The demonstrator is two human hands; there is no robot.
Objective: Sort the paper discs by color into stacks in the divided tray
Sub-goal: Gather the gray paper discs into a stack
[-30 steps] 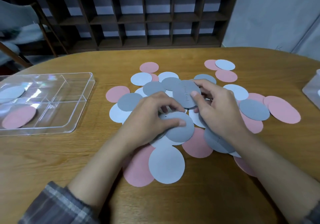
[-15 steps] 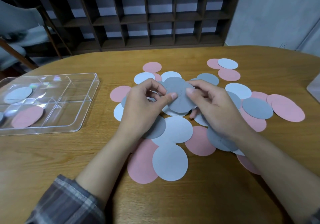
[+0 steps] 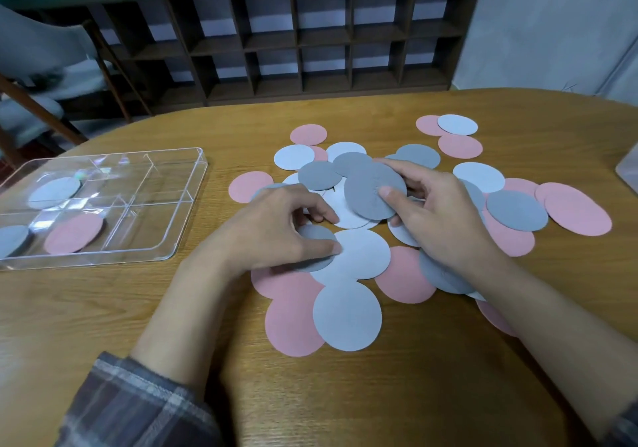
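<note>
Nearest, a plaid sleeve (image 3: 131, 408) lay on the wooden table (image 3: 397, 395). Just past it a light blue disc (image 3: 347, 315) overlapped a pink disc (image 3: 290, 325) at the near edge of the loose pile.

The left hand (image 3: 272, 236) had dropped back from the right hand, where half a second before both had met on one disc. Its thumb and curled forefinger were now closed on a second grey disc (image 3: 316, 237), which lay partly tucked under a pale blue disc (image 3: 359, 256). Whether it had left the table could not be told.

Just beyond, the right hand (image 3: 445, 218) kept the grey disc (image 3: 373, 189) pinched, thumb on top and fingers beneath, tilted over the pile. It may have been more than one sheet. That read as greys being gathered into the right hand before a trip to the tray.

Off to the left, well apart from the pile, the divided tray (image 3: 103, 256) held only three sorted discs (image 3: 74, 233): pale blue, pink and grey, seemingly in separate compartments. Most of the sorting remained.

Farthest back stood a dark shelf unit (image 3: 310, 42)
</note>
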